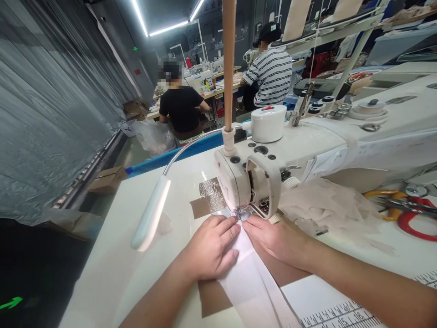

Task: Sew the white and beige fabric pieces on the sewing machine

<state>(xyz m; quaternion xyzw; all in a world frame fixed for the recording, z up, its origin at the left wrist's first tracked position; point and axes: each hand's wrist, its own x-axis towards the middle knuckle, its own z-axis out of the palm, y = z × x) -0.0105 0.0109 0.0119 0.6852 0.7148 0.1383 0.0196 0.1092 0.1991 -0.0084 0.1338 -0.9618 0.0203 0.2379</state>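
Note:
A strip of pale pinkish-white fabric runs from the near edge of the table up to the presser foot of a white sewing machine. My left hand lies on the strip's left side, fingers stretched flat, their tips just left of the foot. On the other side my right hand rests with its fingers extended along the fabric's right edge, tips close to the foot. Its thumb is hidden. The needle's point cannot be made out between the fingertips.
Crumpled sheer beige fabric lies right of the machine, near red-handled scissors and yellow-handled scissors. A lamp on a bent neck hangs at left. A printed ruler is at front right. Two people sit at machines beyond.

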